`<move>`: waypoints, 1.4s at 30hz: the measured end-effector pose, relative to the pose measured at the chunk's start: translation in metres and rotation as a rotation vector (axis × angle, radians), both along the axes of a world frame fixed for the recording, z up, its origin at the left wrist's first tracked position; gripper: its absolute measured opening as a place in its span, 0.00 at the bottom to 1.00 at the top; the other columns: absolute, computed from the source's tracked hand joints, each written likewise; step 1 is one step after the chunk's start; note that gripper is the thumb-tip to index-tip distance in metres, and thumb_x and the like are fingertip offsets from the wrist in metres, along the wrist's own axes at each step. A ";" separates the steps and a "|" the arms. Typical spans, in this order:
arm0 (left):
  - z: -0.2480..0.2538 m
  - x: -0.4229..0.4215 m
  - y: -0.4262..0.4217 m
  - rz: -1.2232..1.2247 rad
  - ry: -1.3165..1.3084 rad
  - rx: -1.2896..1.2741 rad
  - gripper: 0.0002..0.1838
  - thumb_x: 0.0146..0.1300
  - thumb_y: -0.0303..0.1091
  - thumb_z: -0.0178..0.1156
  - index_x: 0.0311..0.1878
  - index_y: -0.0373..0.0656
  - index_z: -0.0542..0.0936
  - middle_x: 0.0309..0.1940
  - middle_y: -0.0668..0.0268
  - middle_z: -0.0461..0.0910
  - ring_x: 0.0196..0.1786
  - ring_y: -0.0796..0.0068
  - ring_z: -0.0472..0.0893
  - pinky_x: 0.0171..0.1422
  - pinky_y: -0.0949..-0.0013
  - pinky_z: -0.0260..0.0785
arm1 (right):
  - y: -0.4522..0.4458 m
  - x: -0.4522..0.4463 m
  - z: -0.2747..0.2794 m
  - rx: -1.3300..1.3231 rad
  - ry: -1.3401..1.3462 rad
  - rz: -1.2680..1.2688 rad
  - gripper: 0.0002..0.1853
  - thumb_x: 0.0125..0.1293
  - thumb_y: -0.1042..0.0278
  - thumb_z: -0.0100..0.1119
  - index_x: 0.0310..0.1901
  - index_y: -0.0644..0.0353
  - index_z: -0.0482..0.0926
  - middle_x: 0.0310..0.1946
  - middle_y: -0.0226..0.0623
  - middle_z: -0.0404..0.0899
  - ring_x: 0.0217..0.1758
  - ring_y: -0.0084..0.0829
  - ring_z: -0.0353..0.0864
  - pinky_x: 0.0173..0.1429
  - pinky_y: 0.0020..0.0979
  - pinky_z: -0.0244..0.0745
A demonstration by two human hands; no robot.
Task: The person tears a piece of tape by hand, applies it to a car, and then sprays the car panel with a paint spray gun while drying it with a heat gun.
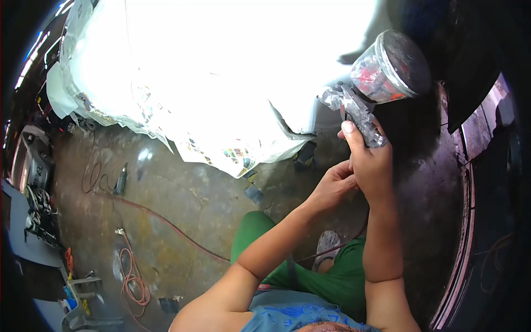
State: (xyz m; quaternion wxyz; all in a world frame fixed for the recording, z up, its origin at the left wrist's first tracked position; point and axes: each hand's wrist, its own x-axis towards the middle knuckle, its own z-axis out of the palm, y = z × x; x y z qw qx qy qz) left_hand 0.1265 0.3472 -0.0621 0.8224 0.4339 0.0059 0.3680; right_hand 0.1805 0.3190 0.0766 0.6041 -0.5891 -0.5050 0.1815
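Observation:
My right hand (373,163) grips a spray gun (360,113), its body crusted grey and silvery, with the thumb along its back. On top of the gun sits a tilted translucent cup (369,76), smeared with red and grey, with a dark round lid (407,62). My left hand (336,185) is closed just below, its fingertips pinched against the underside of my right hand by the gun's lower end. What those fingers hold is hidden. Beyond the gun lies a brightly lit white surface (232,61), edged with printed masking paper (221,149).
A red hose (166,224) runs across the stained floor past my legs. A coiled orange cord (133,279) and a dark hand tool (120,180) lie to the left. Dark scraps (254,193) rest below the paper's edge. A pale metal strip (462,243) runs along the right.

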 end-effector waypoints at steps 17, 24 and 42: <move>-0.256 -0.053 -0.042 0.093 0.748 -0.227 0.13 0.67 0.16 0.56 0.52 0.38 0.78 0.43 0.69 0.80 0.42 0.80 0.80 0.47 0.74 0.77 | -0.006 0.010 0.006 0.050 -0.117 -0.231 0.09 0.71 0.67 0.65 0.43 0.65 0.79 0.25 0.32 0.77 0.27 0.18 0.71 0.33 0.28 0.70; -0.299 -0.037 -0.048 0.096 0.789 -0.174 0.08 0.64 0.19 0.59 0.46 0.39 0.79 0.32 0.70 0.79 0.33 0.81 0.78 0.37 0.75 0.71 | -0.014 -0.002 -0.001 -0.074 -0.132 0.051 0.11 0.70 0.66 0.66 0.45 0.66 0.79 0.28 0.33 0.83 0.31 0.17 0.76 0.37 0.27 0.74; -0.298 -0.050 -0.055 0.152 1.080 0.277 0.09 0.61 0.24 0.60 0.44 0.42 0.82 0.37 0.57 0.85 0.43 0.61 0.84 0.50 0.62 0.74 | 0.000 0.001 -0.011 0.012 -0.063 -0.005 0.10 0.71 0.67 0.65 0.44 0.65 0.78 0.26 0.32 0.79 0.29 0.18 0.71 0.36 0.27 0.71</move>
